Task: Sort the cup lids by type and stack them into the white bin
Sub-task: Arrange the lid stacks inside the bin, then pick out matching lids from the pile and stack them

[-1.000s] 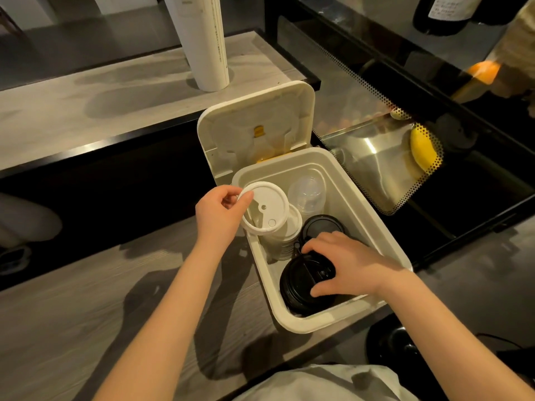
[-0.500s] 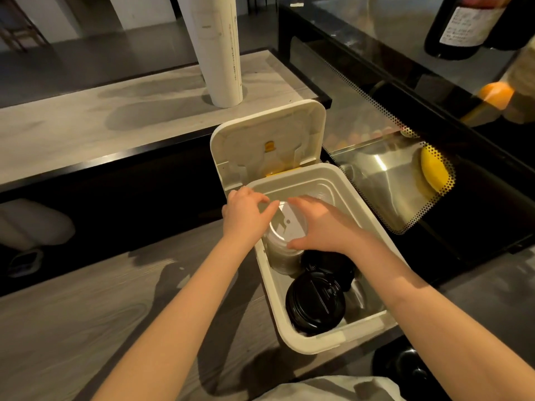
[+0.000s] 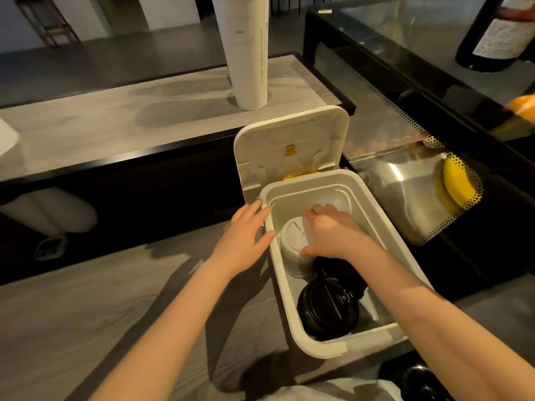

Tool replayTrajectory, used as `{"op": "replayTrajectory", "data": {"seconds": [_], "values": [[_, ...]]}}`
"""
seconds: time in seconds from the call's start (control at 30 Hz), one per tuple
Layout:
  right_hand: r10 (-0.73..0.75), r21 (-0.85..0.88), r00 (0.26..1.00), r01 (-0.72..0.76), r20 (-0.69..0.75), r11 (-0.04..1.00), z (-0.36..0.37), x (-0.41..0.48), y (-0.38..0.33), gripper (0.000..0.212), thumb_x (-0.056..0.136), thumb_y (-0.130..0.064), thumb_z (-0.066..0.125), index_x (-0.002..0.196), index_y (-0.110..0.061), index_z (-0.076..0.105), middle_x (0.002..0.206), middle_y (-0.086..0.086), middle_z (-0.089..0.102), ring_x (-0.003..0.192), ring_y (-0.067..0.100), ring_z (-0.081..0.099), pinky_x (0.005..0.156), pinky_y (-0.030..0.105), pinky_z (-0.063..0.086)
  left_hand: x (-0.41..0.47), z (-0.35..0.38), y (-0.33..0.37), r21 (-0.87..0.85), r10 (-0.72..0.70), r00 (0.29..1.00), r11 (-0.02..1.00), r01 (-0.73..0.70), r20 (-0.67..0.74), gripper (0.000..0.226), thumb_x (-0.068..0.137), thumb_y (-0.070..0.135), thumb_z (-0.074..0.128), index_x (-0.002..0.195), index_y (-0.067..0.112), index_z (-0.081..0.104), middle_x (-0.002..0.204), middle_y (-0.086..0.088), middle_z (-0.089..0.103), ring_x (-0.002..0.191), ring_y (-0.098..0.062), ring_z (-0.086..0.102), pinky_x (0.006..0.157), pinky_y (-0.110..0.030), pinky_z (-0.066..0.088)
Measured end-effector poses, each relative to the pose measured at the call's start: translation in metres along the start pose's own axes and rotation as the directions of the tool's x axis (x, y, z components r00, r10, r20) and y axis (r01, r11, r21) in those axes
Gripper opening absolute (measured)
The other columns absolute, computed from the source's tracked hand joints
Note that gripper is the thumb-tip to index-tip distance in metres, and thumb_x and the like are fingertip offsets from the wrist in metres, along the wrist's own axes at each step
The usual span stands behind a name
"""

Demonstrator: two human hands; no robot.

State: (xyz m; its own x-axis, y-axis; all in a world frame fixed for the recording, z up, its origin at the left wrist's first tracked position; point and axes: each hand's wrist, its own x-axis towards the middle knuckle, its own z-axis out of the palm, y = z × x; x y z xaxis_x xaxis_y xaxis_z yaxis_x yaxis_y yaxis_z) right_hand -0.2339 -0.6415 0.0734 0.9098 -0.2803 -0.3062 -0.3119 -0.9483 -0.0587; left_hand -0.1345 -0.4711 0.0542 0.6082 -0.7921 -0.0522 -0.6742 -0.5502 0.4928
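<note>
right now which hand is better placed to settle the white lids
Right: the right hand holds the white lid stack inside the white bin; the left hand rests on its rim.

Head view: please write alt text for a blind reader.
A person's right hand reaches into the open white bin, over a stack of white lids; the left hand rests flat against its left rim. Nearer sit black lids.

White bin (image 3: 280, 287) holds white lid stack (image 3: 292, 241) at left — clear lids (image 3: 338, 202) behind, black lids (image 3: 327, 311) nearest.
</note>
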Motion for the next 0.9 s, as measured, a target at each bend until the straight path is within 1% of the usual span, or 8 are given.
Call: {"op": "replayTrajectory", "data": {"seconds": [0.07,0.1,0.23,0.37,0.53,0.63,0.8,0.9], "values": [[-0.001,0.030,0.999,0.002,-0.052,1.000,-0.007,-0.004,-0.004,0.075,0.081,-0.053,0.060,0.141,-0.019,0.031,0.136,0.004,0.041,0.123,0.027,0.038,0.097,0.041,0.039,-0.008,-0.009,-0.005,0.043,-0.029,0.999,0.999,0.029,-0.019,0.058,0.096,0.042,0.042,0.148,0.025,0.023,0.157,0.003,0.014,0.145,-0.017,0.005,0.118,-0.044,0.014],[-0.014,0.048,0.996,0.018,-0.090,0.999,-0.010,-0.005,-0.007,0.071,0.083,-0.052,0.058,0.141,-0.020,0.032,0.137,0.004,0.042,0.125,0.026,0.038,0.099,0.041,0.040,-0.013,-0.013,-0.008,0.073,-0.052,0.998,0.996,0.054,-0.030,0.058,0.096,0.043,0.042,0.148,0.024,0.024,0.157,0.003,0.015,0.145,-0.016,0.005,0.118,-0.044,0.014],[-0.134,0.120,0.959,0.168,-0.248,0.978,-0.029,-0.005,-0.045,0.058,0.089,-0.046,0.054,0.140,-0.023,0.038,0.136,0.001,0.047,0.125,0.024,0.042,0.098,0.038,0.042,-0.042,-0.037,-0.033,0.167,-0.186,0.980,0.966,0.197,-0.077,0.058,0.096,0.046,0.041,0.146,0.022,0.028,0.157,0.004,0.018,0.145,-0.015,0.006,0.117,-0.045,0.016],[-0.281,0.147,0.908,0.338,-0.312,0.929,-0.036,0.004,-0.098,0.055,0.091,-0.042,0.054,0.140,-0.024,0.040,0.134,-0.001,0.050,0.124,0.020,0.045,0.098,0.036,0.044,-0.082,-0.059,-0.063,0.176,-0.335,0.933,0.919,0.354,-0.127,0.058,0.095,0.046,0.042,0.146,0.020,0.031,0.156,0.002,0.021,0.145,-0.017,0.009,0.117,-0.045,0.016],[-0.446,0.135,0.859,0.487,-0.251,0.863,-0.025,0.020,-0.167,0.053,0.092,-0.041,0.052,0.140,-0.023,0.039,0.134,0.000,0.050,0.123,0.020,0.047,0.095,0.036,0.046,-0.148,-0.078,-0.104,0.173,-0.520,0.829,0.815,0.553,-0.203,0.055,0.095,0.044,0.044,0.143,0.017,0.036,0.153,0.000,0.028,0.143,-0.018,0.018,0.113,-0.038,0.020],[-0.530,0.139,0.829,0.554,-0.178,0.821,-0.015,0.024,-0.214,0.053,0.091,-0.042,0.052,0.139,-0.022,0.040,0.135,0.000,0.050,0.121,0.021,0.049,0.093,0.037,0.048,-0.193,-0.086,-0.128,0.171,-0.625,0.746,0.729,0.663,-0.230,0.056,0.095,0.045,0.044,0.142,0.016,0.038,0.152,-0.001,0.031,0.142,-0.018,0.020,0.112,-0.038,0.023],[-0.626,0.127,0.773,0.635,-0.104,0.762,0.001,0.024,-0.288,0.050,0.091,-0.043,0.053,0.136,-0.023,0.044,0.135,0.001,0.051,0.120,0.020,0.051,0.092,0.036,0.047,-0.257,-0.098,-0.173,0.056,-0.707,0.669,0.677,0.734,-0.228,0.056,0.096,0.041,0.044,0.143,0.013,0.035,0.152,-0.004,0.030,0.141,-0.020,0.020,0.113,-0.034,0.020],[-0.636,0.112,0.768,0.640,-0.074,0.760,0.008,0.025,-0.331,0.050,0.091,-0.042,0.053,0.137,-0.022,0.044,0.134,0.003,0.052,0.118,0.022,0.052,0.091,0.035,0.045,-0.283,-0.107,-0.205,0.054,-0.735,0.643,0.648,0.760,-0.215,0.055,0.096,0.042,0.043,0.143,0.013,0.034,0.151,-0.004,0.030,0.141,-0.021,0.022,0.113,-0.035,0.022]]}}
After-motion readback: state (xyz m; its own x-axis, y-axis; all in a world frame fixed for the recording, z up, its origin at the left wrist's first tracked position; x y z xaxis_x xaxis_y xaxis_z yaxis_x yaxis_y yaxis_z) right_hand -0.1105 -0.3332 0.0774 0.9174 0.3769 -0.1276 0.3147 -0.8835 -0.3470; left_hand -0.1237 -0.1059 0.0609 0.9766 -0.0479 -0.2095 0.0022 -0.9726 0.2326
